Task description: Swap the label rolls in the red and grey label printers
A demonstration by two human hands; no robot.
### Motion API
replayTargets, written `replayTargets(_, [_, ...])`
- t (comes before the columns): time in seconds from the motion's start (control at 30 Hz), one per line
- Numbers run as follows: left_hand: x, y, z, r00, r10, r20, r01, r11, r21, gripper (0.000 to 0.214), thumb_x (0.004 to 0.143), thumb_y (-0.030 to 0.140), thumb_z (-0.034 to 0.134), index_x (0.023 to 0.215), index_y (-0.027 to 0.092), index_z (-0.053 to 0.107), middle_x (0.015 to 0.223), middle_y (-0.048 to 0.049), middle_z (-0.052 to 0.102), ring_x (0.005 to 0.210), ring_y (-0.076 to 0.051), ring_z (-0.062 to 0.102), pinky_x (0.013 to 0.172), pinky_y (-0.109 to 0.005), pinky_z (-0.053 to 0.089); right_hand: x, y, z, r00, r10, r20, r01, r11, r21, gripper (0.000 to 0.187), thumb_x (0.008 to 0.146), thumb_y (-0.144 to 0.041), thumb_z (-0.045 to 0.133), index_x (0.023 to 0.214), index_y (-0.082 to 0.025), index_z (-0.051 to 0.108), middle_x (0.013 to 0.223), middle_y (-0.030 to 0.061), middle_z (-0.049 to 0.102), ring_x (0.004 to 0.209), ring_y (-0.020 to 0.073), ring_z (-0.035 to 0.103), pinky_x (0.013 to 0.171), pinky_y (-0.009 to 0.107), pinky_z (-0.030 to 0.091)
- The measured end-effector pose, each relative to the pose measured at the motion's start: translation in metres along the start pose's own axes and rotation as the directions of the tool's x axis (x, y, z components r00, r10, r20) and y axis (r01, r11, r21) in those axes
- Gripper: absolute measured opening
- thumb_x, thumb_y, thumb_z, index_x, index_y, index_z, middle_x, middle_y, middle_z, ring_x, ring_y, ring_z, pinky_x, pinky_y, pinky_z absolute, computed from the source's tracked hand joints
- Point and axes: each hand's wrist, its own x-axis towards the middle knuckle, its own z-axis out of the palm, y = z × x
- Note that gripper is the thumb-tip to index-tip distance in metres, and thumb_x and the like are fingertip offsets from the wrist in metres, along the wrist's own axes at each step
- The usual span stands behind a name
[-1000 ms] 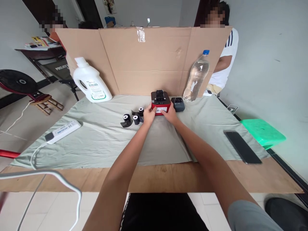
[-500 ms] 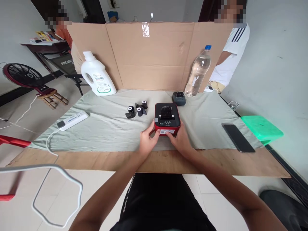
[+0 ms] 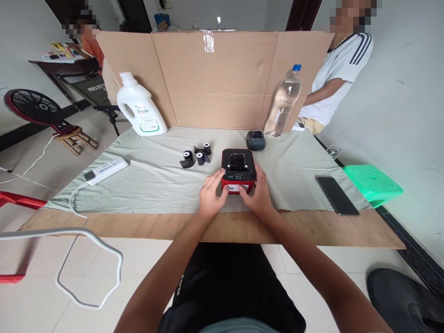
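A boxy label printer (image 3: 243, 175), black on top with red sides, rests on the grey cloth in front of me. My left hand (image 3: 211, 194) holds its left front corner, thumb on the front face and fingers along the side. On the opposite side, my right hand (image 3: 258, 192) grips the right front corner in much the same way. A white label on the front face lies between my thumbs. Left of the printer lie small rolls of black film (image 3: 188, 157), partly unwound. Behind it is a smaller dark device (image 3: 255, 140).
A cardboard panel (image 3: 222, 78) stands at the back, with a white detergent jug (image 3: 142, 108) and a water bottle (image 3: 283, 104) before it. A power strip (image 3: 107, 171) lies left, a phone (image 3: 336, 195) right. Beyond the panel are two people, one in a white shirt (image 3: 335, 88).
My left fingers have straightened and slid up along the printer's side; both hands stay on it. The view has shifted slightly. The person in white has moved to the right.
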Motion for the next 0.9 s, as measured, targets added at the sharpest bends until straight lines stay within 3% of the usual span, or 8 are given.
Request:
replayTargets(0.17, [0.001,0.002,-0.002,0.995,0.093,0.038,-0.098,0.979,0.178,0.047,0.1,0.02,0.051,0.145,0.02,0.062,0.144,-0.0111,0.07,0.127,-0.026,0.069,0.107,-0.043,0.058,0.007,0.005,-0.002,0.992,-0.125,-0.021,0.123,0.99,-0.069,0.059,0.094,-0.035,0.066,0.147,-0.017,0.048,0.149,0.0224,0.058,0.136,0.0374,0.055,0.115,0.062,0.048])
replayTargets(0.33, [0.002,0.003,-0.002,0.992,0.08,0.096,-0.097,0.977,0.188,0.051,0.094,0.014,0.05,0.143,0.019,0.062,0.143,-0.0113,0.07,0.129,-0.027,0.067,0.111,-0.043,0.054,0.01,0.009,-0.003,0.987,-0.158,-0.028,0.154,0.983,-0.096,0.05,0.093,-0.035,0.066,0.138,-0.015,0.056,0.143,0.0224,0.063,0.129,0.0376,0.058,0.11,0.06,0.051])
replayTargets(0.6, [0.012,0.001,-0.002,0.99,-0.052,0.134,0.027,0.983,0.18,0.059,0.083,0.011,0.051,0.14,0.02,0.064,0.138,-0.0108,0.071,0.126,-0.027,0.069,0.106,-0.04,0.054,0.015,0.007,-0.009,0.993,-0.109,0.043,0.114,0.984,-0.138,0.05,0.092,-0.04,0.066,0.135,-0.014,0.061,0.144,0.0213,0.065,0.125,0.038,0.059,0.109,0.058,0.05])
replayTargets(0.9, [0.004,-0.011,0.004,0.997,0.05,0.064,-0.056,0.993,0.103,0.057,0.082,0.01,0.049,0.136,0.018,0.065,0.14,-0.0117,0.071,0.128,-0.026,0.066,0.111,-0.044,0.052,0.018,0.002,-0.013,0.993,-0.028,0.111,0.04,0.993,-0.107,0.059,0.092,-0.041,0.062,0.144,-0.015,0.057,0.156,0.0217,0.056,0.137,0.0404,0.053,0.115,0.063,0.044])
